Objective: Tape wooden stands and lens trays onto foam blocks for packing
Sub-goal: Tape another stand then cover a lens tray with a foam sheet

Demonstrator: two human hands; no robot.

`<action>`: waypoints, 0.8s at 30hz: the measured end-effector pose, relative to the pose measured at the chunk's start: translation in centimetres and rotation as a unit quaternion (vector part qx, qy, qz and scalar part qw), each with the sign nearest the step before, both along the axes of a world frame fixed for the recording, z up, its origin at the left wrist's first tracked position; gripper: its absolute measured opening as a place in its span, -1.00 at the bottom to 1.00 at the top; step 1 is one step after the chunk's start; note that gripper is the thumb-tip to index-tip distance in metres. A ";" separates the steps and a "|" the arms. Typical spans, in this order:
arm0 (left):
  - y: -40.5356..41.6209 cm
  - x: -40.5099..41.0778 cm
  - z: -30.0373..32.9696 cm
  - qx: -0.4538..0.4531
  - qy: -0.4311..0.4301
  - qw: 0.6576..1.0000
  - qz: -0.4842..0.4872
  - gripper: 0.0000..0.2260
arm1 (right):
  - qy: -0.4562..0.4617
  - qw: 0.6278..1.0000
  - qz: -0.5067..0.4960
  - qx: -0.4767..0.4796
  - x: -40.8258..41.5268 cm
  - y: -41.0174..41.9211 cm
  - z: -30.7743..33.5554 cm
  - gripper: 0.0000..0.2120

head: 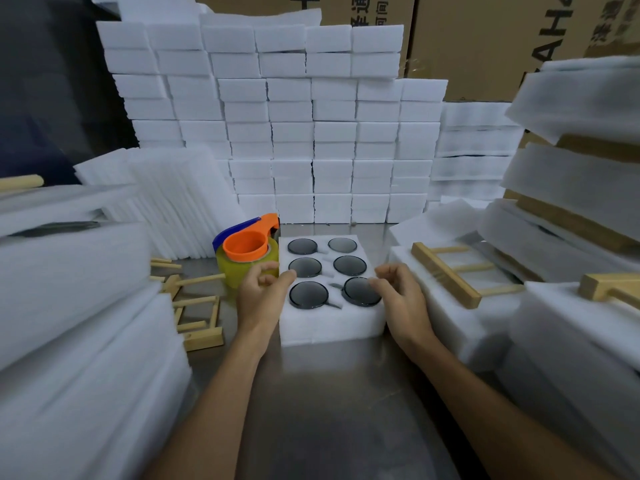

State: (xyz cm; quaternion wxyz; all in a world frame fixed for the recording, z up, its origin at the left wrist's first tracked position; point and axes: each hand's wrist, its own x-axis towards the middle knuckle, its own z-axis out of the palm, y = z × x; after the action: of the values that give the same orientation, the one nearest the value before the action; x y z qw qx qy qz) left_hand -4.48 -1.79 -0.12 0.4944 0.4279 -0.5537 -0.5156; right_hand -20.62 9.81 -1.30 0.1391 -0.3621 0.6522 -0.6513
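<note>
While both forearms reach in from the bottom of the view, I see my hands flank a white foam lens tray [330,325] that sits on the steel surface [346,410], right in the middle. My left hand [261,294] hangs at the tray's left edge, wrist straight, fingers loosely curled with the thumb and forefinger close together over the foam; I cannot tell whether they pinch anything. My right hand [398,296] sits at the tray's right edge, fingers bent, fingertips touching or just above the near right lens [362,292] (the contact is too blurred to call). Six dark round lenses lie in the tray's pockets, two across and three deep. Just left of the tray, behind my left hand, stands a yellow tape roll in an orange and blue dispenser [247,251]. Loose wooden stands [197,317] lie further left on the surface. Another wooden stand [450,273] rests on a foam block [440,317] beside my right hand.
</note>
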 end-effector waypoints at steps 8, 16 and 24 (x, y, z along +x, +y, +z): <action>-1.7 0.3 -0.2 -0.012 -0.017 0.997 0.080 -0.78 | -0.029 0.992 -0.048 0.115 -1.6 -2.6 1.7 -0.87; -3.4 0.3 -0.1 -0.119 -0.309 0.930 0.158 -0.52 | 0.118 0.985 -0.019 0.127 1.2 -6.6 5.8 -0.89; -3.2 0.1 -0.8 -0.159 -0.371 0.899 0.170 -0.53 | 0.171 0.968 0.143 0.118 5.9 -13.7 10.1 -0.79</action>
State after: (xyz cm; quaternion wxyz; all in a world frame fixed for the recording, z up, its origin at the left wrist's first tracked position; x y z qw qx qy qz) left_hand -4.37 -5.03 -0.96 0.3942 0.5917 -0.6905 -0.1329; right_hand -14.69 -3.89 8.83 0.1587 -0.5385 0.6800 -0.4717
